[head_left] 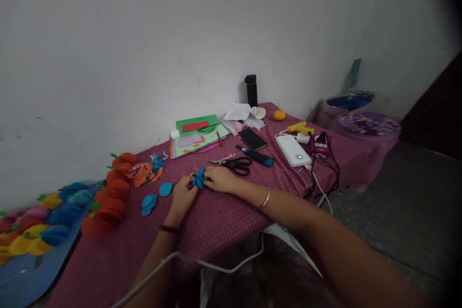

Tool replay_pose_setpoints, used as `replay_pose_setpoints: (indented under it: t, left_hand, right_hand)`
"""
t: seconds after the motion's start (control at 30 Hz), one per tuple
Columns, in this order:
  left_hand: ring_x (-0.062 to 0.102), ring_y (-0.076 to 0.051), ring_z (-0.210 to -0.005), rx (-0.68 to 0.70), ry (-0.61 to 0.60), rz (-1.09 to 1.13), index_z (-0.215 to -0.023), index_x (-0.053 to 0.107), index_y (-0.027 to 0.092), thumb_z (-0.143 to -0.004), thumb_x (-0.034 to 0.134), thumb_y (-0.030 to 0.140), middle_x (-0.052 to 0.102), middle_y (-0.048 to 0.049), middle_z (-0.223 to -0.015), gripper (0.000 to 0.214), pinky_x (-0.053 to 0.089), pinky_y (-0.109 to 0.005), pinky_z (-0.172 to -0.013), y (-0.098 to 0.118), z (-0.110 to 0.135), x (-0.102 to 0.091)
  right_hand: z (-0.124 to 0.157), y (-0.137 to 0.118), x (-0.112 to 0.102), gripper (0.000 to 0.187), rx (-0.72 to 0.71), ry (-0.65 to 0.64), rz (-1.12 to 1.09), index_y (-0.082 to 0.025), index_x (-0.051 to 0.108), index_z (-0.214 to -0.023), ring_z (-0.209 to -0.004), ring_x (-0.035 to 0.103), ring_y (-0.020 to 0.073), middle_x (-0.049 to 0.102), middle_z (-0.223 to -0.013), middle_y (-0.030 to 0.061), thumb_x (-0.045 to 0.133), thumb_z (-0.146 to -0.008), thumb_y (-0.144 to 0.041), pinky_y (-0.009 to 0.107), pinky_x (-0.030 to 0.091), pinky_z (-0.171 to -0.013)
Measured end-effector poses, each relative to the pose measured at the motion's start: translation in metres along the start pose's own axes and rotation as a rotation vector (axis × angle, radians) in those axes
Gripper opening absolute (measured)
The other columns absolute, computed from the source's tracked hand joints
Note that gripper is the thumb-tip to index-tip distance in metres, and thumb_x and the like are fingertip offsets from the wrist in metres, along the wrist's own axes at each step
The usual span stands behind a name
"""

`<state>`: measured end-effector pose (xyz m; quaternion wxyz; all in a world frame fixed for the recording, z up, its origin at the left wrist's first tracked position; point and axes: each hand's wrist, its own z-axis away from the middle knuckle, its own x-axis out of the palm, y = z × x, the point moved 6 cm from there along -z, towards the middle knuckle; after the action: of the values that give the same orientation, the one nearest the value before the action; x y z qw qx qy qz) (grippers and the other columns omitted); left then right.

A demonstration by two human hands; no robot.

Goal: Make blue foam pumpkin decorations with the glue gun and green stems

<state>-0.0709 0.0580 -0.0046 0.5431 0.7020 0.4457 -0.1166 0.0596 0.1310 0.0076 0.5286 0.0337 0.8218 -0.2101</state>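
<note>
Between my two hands is a small blue flower (198, 179) of petal-shaped pieces, with a bit of orange at its upper left. My left hand (183, 198) pinches it from the left, its thumb along the lower petals. From the other side my right hand (221, 180) has its fingertips closed on the petals. A single blue petal (166, 189) lies left of my left hand, and a small pile of blue petals (148, 204) sits nearer me. Black-handled scissors (238, 165) rest just beyond my right hand.
Orange pumpkin shapes (114, 192) and colourful scraps (145, 172) lie left on the checked cloth (224, 228). Foam sheets (198, 139), a black phone-like slab (252, 139), a white power bank (293, 150), a yellow glue gun (301, 128) and a black bottle (251, 91) stand farther back. A white cable (231, 269) crosses in front.
</note>
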Motion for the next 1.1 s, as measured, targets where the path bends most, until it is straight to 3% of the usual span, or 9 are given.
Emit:
replay_pose_setpoints:
  t: [0.3, 0.43, 0.57, 0.8, 0.93, 1.1]
  left_hand:
    - [0.057, -0.020, -0.075, 0.020, -0.014, -0.037, -0.071, 0.065, 0.020, -0.072, 0.058, 0.027, 0.064, -0.0024, -0.073, 0.010, 0.044, -0.032, -0.073, -0.008, -0.006, -0.005]
    - [0.060, -0.021, -0.079, 0.010, 0.018, 0.012, -0.078, 0.066, 0.020, -0.073, 0.057, 0.029, 0.068, -0.0041, -0.080, 0.014, 0.047, -0.033, -0.076, -0.010, -0.006, -0.011]
    - [0.061, -0.019, -0.073, 0.018, 0.015, 0.066, -0.079, 0.066, 0.020, -0.070, 0.058, 0.029, 0.068, -0.0030, -0.079, 0.015, 0.049, -0.032, -0.071, -0.009, -0.006, -0.018]
    - [0.062, -0.019, -0.071, 0.031, -0.030, 0.105, -0.077, 0.065, 0.020, -0.067, 0.059, 0.028, 0.069, -0.0026, -0.075, 0.014, 0.050, -0.031, -0.068, -0.011, -0.007, -0.019]
    - [0.063, -0.020, -0.079, 0.040, -0.057, 0.095, -0.079, 0.067, 0.019, -0.069, 0.059, 0.027, 0.070, -0.0053, -0.083, 0.015, 0.050, -0.033, -0.075, -0.014, -0.007, -0.017]
    - [0.063, -0.020, -0.080, 0.029, -0.113, 0.061, -0.080, 0.068, 0.018, -0.072, 0.057, 0.029, 0.069, -0.0063, -0.083, 0.017, 0.050, -0.032, -0.077, -0.016, -0.006, -0.010]
  right_hand:
    - [0.001, 0.002, 0.001, 0.026, -0.065, -0.031, -0.066, -0.015, 0.069, -0.079, -0.070, 0.055, 0.0133, 0.063, -0.085, 0.0043, 0.061, -0.086, -0.038, 0.025, 0.034, -0.063]
    - [-0.005, 0.016, -0.011, 0.029, 0.022, 0.112, -0.257, -0.013, 0.064, -0.068, -0.068, 0.051, 0.0118, 0.059, -0.074, 0.0019, 0.059, -0.088, -0.034, 0.024, 0.033, -0.065]
    - [-0.006, 0.029, -0.017, 0.015, 0.114, 0.221, -0.390, -0.013, 0.064, -0.080, -0.067, 0.051, 0.0109, 0.061, -0.075, 0.0010, 0.056, -0.088, -0.023, 0.022, 0.033, -0.063]
    - [-0.007, 0.026, -0.011, 0.003, 0.070, 0.194, -0.504, -0.014, 0.063, -0.081, -0.070, 0.055, 0.0100, 0.063, -0.075, -0.0013, 0.060, -0.081, -0.014, 0.020, 0.038, -0.066]
    - [-0.007, 0.028, -0.007, 0.008, 0.088, 0.187, -0.521, -0.015, 0.062, -0.087, -0.070, 0.055, 0.0107, 0.063, -0.077, -0.0011, 0.062, -0.079, -0.014, 0.021, 0.039, -0.067]
    - [-0.004, 0.027, -0.002, 0.027, 0.105, 0.206, -0.479, -0.016, 0.059, -0.097, -0.079, 0.057, 0.0136, 0.063, -0.090, 0.0019, 0.069, -0.072, -0.019, 0.024, 0.042, -0.071]
